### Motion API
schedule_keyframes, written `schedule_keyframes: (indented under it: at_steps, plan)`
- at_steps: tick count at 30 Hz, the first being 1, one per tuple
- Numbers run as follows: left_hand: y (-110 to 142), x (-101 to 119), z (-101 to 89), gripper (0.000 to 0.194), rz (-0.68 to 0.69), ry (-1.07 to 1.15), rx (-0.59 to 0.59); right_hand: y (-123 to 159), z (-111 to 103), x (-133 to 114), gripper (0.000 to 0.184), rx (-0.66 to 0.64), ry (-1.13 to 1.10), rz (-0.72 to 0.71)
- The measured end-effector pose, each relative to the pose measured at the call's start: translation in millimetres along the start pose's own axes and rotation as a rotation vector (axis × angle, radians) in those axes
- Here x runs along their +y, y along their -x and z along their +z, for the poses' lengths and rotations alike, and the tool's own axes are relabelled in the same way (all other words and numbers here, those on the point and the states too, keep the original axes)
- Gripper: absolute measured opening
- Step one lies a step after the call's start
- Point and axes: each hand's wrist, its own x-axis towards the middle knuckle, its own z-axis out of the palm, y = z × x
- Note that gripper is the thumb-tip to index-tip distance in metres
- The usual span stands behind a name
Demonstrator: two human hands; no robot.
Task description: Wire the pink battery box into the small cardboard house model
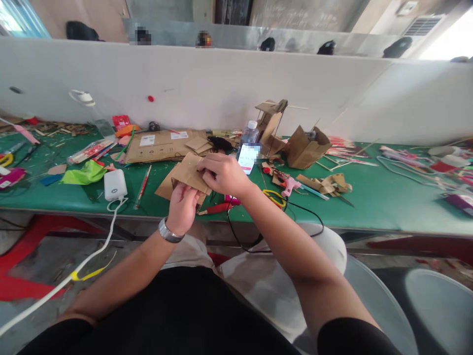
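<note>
My left hand (184,208) grips a folded piece of brown cardboard (188,171) from below, the thumb and fingers at its near edge. On the cardboard's right part rests my right hand (224,172), its fingers curled together. A small dark spot shows at those fingertips; whatever they pinch is too small to make out. Another flat cardboard piece (165,186) lies under the held one. Just to the right of my left hand, a red-handled tool (218,208) lies near the table's front edge.
A large flattened carton (158,148) lies behind my hands. A phone (248,159) leans by a plastic bottle (250,132). On the right are a pink glue gun (290,185) with a black cord, yellow-handled scissors (273,198) and a cardboard box (307,147). A white power bank (115,185) trails a cable.
</note>
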Motion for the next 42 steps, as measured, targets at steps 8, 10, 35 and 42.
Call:
schedule_keyframes:
  at_steps: [8, 10, 35, 42]
  plan:
    - [-1, -1, -1.1, 0.023, 0.008, 0.006, -0.019, 1, 2, 0, 0.02, 0.053, -0.042, 0.046]
    - [-1, -1, -1.3, 0.023, 0.006, 0.009, -0.02, 1, 3, 0, 0.02, 0.053, -0.046, 0.032]
    - [-1, -1, 0.5, 0.021, 0.017, -0.001, -0.038, -5, -4, -3, 0.021, -0.058, -0.008, 0.04]
    - [-9, 3, -0.7, 0.034, 0.007, 0.033, 0.023, -10, -20, -9, 0.023, -0.077, 0.032, 0.01]
